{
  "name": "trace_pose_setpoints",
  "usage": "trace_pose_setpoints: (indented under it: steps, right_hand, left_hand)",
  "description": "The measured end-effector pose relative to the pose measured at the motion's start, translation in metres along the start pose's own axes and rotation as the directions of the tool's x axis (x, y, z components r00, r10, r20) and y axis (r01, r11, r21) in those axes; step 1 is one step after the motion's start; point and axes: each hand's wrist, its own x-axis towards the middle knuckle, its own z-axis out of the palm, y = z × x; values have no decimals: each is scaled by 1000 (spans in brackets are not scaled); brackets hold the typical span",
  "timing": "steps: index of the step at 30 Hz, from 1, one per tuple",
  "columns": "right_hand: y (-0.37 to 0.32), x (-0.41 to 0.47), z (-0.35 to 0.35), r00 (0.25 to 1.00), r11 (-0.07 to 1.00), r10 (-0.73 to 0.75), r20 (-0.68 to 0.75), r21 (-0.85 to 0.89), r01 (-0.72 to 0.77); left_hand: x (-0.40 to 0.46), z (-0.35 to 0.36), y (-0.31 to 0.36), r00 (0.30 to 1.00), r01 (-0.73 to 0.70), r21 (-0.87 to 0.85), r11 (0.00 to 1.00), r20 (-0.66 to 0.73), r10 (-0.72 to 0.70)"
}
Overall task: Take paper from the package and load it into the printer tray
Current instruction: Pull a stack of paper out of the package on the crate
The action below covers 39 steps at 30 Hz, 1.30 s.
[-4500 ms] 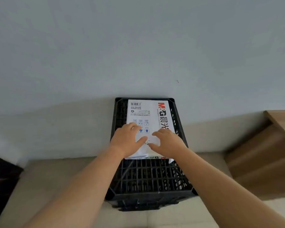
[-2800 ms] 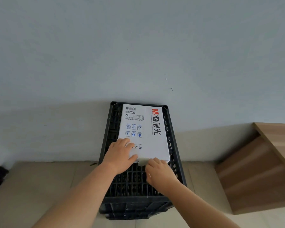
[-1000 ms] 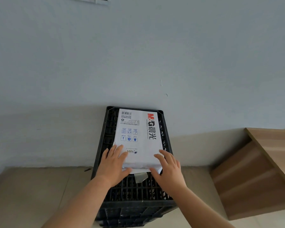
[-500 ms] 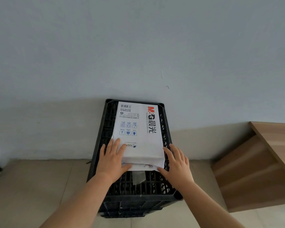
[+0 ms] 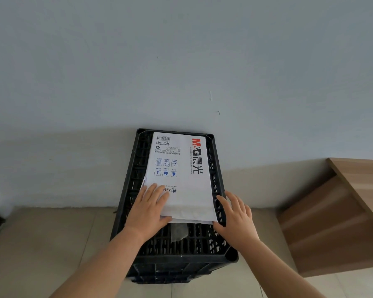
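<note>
Looking down: one black crate stands against a pale wall, with one paper package on top and two hands at the package's near end.
Floor (image 5: 41, 244): beige tiles, one dark shape at the far left edge, too cut off to identify.
Wall (image 5: 181, 61): one plain grey-blue surface with a paler band along its base; a few small marks right of centre.
Crate (image 5: 177, 252): one black plastic lattice crate, its far end against the wall, its top grid bare on the near side. A second black rim shows beneath it at the front, so it may sit on another; I cannot tell for sure.
Left hand (image 5: 148, 211): one, flat on the package's near left corner, fingers straight and close together, pressing down on the wrapper, thumb at the near edge.
Paper package (image 5: 181, 179): one white wrapped ream lying flat on the crate's far half, long side running away from the viewer. Print on top: one barcode at the far left, six small blue icons in two rows of three, one red and black logo along the right side. The near end of the wrapper looks opened, with white sheet edges showing under it.
Wrapper scrap (image 5: 179, 232): one translucent piece hanging out from under the package's near edge, lying on the crate grid between the two hands.
Right hand (image 5: 237, 216): one, fingers spread and straight, lying beside the package's near right corner on the crate's right rim, thumb touching the corner.
Wooden furniture (image 5: 342, 211): one brown piece at the right with a lighter top, well apart from the crate.
</note>
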Motion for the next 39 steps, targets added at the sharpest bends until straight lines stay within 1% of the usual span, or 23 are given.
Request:
trace_pose_setpoints:
  steps: [5,10,13,18,21,30,36,39]
  right_hand:
    - [0,1,-2,1000,1000,-9,6,-7,9]
    - [-5,0,-3,1000,1000,-12,1,2,12]
    - [-10,-2,-3,1000,1000,-6,0,-2,6]
    - [-23,3,-5,999,1000,-12,-51,4,12]
    - [-31,5,-5,997,999,4,-83,35,-1]
    - [-25,-3,-6,989,999,37,-145,44,-31]
    - [-20,-7,-4,991,997,63,-121,53,-57]
    - [-22,-6,-4,991,997,53,-123,68,-45]
  left_hand:
    - [-1,-9,1,993,-93,-84,992,-84,87]
    - [2,-20,-4,982,-163,-66,984,-111,155]
    - [5,-27,-4,979,-182,-62,981,-101,176]
    - [12,-32,-1,970,-231,-97,968,-97,222]
    - [13,-31,0,962,-271,-124,954,-66,265]
    - [14,-24,-2,946,-323,-40,946,-18,322]
    - [24,-24,3,943,-326,-57,943,-80,322]
    - [29,-29,4,924,-365,-73,928,-150,352]
